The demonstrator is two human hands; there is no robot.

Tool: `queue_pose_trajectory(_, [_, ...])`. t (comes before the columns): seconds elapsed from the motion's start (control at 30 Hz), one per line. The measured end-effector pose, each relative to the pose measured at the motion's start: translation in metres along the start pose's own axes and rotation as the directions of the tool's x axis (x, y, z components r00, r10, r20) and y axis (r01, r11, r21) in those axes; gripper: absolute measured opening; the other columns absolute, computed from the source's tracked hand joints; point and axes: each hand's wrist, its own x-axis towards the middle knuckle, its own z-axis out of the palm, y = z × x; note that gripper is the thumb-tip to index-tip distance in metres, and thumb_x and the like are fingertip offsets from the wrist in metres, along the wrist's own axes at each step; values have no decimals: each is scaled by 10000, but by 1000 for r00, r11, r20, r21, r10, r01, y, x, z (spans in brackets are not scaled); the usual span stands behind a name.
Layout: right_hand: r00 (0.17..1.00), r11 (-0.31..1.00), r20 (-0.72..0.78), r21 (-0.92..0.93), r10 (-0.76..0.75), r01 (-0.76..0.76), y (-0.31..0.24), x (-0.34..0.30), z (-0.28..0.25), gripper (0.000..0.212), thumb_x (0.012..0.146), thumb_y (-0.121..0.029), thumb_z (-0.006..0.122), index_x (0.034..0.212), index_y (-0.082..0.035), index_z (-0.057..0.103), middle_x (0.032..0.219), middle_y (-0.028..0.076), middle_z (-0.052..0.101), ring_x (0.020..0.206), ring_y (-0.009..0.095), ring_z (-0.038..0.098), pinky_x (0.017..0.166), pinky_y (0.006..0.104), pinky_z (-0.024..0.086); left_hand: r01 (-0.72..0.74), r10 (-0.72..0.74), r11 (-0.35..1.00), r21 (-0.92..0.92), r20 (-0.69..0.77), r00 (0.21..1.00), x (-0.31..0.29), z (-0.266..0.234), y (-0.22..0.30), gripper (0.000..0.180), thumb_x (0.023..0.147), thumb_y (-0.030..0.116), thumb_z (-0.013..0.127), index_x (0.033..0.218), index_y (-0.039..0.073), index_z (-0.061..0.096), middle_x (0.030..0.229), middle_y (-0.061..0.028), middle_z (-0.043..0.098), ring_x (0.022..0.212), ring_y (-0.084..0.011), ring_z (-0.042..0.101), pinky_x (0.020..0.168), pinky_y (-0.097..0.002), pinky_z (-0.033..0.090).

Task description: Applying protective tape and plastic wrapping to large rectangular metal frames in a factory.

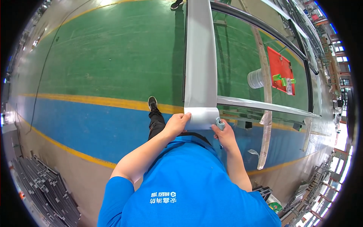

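Observation:
A wide strip of whitish film (203,118) hangs curled over the near end of a long, pale grey panel (201,56) of a metal frame. My left hand (177,125) is closed on the film's left edge, thumb on top. At its right edge my right hand (224,134) is closed around a small grey-blue tool (219,123) that looks like a utility knife. The tool's upper end touches or nearly touches the film; its exact shape is partly hidden by my fingers.
From the panel's near end a thin frame bar (264,104) runs right to a dark upright bar (311,89). Wrapped support beams (266,128) lie below. Beyond are a white bucket (255,78) and a red board (279,62) with green rolls. Stacked profiles (45,193) lie at lower left.

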Motion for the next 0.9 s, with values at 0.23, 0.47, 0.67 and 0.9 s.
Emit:
queue_pose_trajectory(0.23, [1000, 1000, 21, -2, 20, -20, 9, 10, -4, 314, 890, -275, 694, 1082, -49, 593, 806, 36, 614, 650, 123, 579, 624, 281, 491, 122, -124, 992, -39, -53, 991, 15, 0, 14, 691, 956, 620, 445, 1182, -7, 627, 1107, -146, 655, 994, -272, 607, 839, -419, 497])
queue_pose_trajectory(0.47, [999, 987, 37, -161, -24, 29, 6, 24, -7, 303, 893, -287, 681, 1058, -41, 613, 771, 66, 632, 674, 156, 599, 653, 321, 500, 144, -147, 988, -55, -66, 987, 62, -10, 11, 815, 858, 756, 476, 1177, 26, 645, 1043, -127, 654, 927, -249, 594, 777, -388, 457])
queue_pose_trajectory(0.67, [987, 912, -44, -391, -152, 123, -44, 51, -16, 247, 877, -251, 675, 994, -36, 639, 782, 121, 661, 685, 227, 640, 683, 353, 507, 138, -131, 990, 23, -195, 972, 61, -7, 24, 905, 849, 741, 500, 1132, -104, 657, 1087, -231, 663, 997, -277, 628, 858, -367, 466])
queue_pose_trajectory(0.9, [733, 585, 327, -449, -596, 676, -70, 62, 41, 492, 774, -39, 677, 1254, -67, 573, 1340, 140, 546, 1128, 361, 588, 952, 422, 493, 101, -90, 994, 42, -218, 972, 77, -6, 4, 883, 803, 775, 535, 1010, -63, 718, 990, -213, 694, 949, -264, 650, 799, -368, 484])
